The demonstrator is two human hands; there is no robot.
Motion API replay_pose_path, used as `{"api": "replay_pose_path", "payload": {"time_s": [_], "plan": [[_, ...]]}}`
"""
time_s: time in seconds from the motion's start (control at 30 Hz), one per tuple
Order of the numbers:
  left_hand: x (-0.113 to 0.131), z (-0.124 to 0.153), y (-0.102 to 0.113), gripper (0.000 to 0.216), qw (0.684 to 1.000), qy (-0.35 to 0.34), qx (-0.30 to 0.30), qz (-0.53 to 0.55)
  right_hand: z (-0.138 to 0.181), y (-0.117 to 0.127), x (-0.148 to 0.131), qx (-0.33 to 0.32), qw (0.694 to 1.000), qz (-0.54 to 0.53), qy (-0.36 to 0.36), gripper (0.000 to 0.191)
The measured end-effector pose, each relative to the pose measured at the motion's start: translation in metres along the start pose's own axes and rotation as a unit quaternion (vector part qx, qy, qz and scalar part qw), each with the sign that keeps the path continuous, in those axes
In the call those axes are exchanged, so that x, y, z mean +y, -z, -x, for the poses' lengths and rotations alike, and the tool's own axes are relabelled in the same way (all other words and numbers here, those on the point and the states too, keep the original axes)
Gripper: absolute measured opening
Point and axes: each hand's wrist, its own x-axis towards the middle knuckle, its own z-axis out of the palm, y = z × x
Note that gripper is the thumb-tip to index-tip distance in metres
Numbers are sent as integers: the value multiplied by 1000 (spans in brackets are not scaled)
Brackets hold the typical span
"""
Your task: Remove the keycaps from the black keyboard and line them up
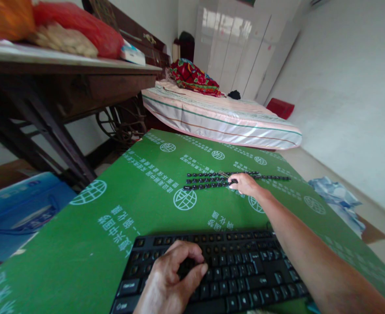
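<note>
A black keyboard [245,270] lies at the near edge of a green printed board [120,205]. Several of its upper keys are gone, leaving bare sockets. My left hand [173,279] rests on the keyboard's left part, fingers curled and pinched around a dark keycap there. My right hand [245,183] is stretched far out over the board, fingers closed at the rows of black keycaps [208,179] laid in lines. It touches the middle of those rows; whether it holds a cap is hidden.
A dark wooden table [64,83] with red and orange bags stands at left, a sewing-machine treadle under it. A bed [218,117] with a folded floral blanket lies beyond the board. A blue box [22,213] sits at left, crumpled plastic [336,196] at right.
</note>
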Motion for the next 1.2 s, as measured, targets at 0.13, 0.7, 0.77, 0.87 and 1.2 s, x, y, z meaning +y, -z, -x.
{"api": "replay_pose_path", "payload": {"time_s": [0.13, 0.7, 0.77, 0.87, 1.2], "plan": [[-1, -1, 1, 2, 1000, -4, -13, -4, 0, 0, 0, 0, 1000, -3, 2, 24], [-2, -2, 4, 3, 999, -20, -26, -30, -4, -4, 8, 3, 1000, -30, 4, 26], [-2, -2, 4, 3, 999, -18, -30, -34, -3, -3, 7, 8, 999, -33, 7, 28], [-4, -2, 3, 2, 999, -18, -33, -34, 2, 0, 5, 33, 999, -35, 8, 28], [-6, -4, 3, 4, 999, -22, -19, -20, 65, 36, -17, 197, 979, -40, -27, 55]]}}
